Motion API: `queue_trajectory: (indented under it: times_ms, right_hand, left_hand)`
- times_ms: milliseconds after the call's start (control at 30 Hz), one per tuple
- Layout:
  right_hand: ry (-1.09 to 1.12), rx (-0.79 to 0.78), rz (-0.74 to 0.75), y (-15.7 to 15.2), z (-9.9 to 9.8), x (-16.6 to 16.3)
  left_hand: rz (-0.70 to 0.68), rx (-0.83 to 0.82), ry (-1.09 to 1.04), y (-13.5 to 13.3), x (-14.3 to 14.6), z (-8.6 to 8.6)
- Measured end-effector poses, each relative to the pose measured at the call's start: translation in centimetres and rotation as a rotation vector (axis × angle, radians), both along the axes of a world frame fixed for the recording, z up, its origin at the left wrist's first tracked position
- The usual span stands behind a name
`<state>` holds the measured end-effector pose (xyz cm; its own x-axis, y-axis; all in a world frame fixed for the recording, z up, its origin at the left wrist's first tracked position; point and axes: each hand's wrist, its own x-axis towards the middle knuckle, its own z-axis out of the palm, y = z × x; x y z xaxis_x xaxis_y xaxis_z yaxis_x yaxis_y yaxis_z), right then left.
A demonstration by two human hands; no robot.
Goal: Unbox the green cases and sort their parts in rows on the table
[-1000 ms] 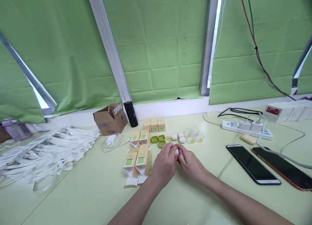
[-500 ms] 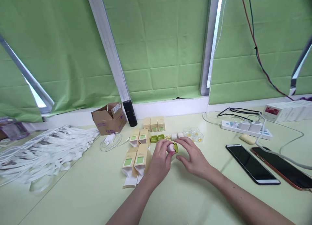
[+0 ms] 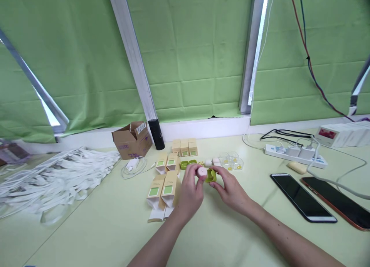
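Between the fingers of my left hand [image 3: 191,187] is a small pale pink rounded piece [image 3: 202,172], its flat end facing up. My right hand [image 3: 229,185] pinches a small olive-green case [image 3: 211,176] by its side, with the hollow showing. The two things are close together above the table. Just beyond my hands lie more green cases [image 3: 188,164], white and pink pieces [image 3: 212,162] and clear cups with yellow bits [image 3: 232,161]. Cardboard boxes with green labels [image 3: 168,188] stand left of my left hand, the nearest ones with their lower flaps open.
White straps [image 3: 60,178] are heaped at the left. Behind stand a brown carton [image 3: 133,141] and a black cylinder [image 3: 156,134]. Two phones lie at the right, one dark with white ends [image 3: 303,197]. A power strip [image 3: 295,155] with cables sits behind them.
The pink piece has come away from the green case and turned its end upward in my left hand. My right fingers have closed on the case.
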<state>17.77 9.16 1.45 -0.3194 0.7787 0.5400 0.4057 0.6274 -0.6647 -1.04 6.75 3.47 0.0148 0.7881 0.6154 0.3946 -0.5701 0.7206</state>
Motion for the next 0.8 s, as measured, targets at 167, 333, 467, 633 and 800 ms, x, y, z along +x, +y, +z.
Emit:
queue_trajectory:
  times_ms: [167, 333, 467, 633, 800]
  right_hand:
    - [0.197, -0.153, -0.08, 1.1, 0.3, 0.6]
    - [0.265, -0.244, -0.05, 1.4, 0.2, 0.4]
    - [0.24, -0.268, -0.038, 1.2, -0.4, 0.3]
    - [0.272, -0.273, -0.027, 1.2, -0.1, 0.3]
    - [0.365, -0.285, -0.074, 1.7, 0.6, 0.8]
  left_hand:
    - [-0.12, -0.24, -0.722, 2.1, -0.7, -0.2]
    - [-0.449, -0.423, -1.144, 2.6, -1.1, 0.2]
    - [-0.468, -0.436, -1.203, 2.3, -1.3, 0.5]
    - [-0.427, -0.431, -1.169, 2.5, -1.6, 0.1]
    - [-0.255, -0.338, -0.958, 2.7, -1.4, 0.0]
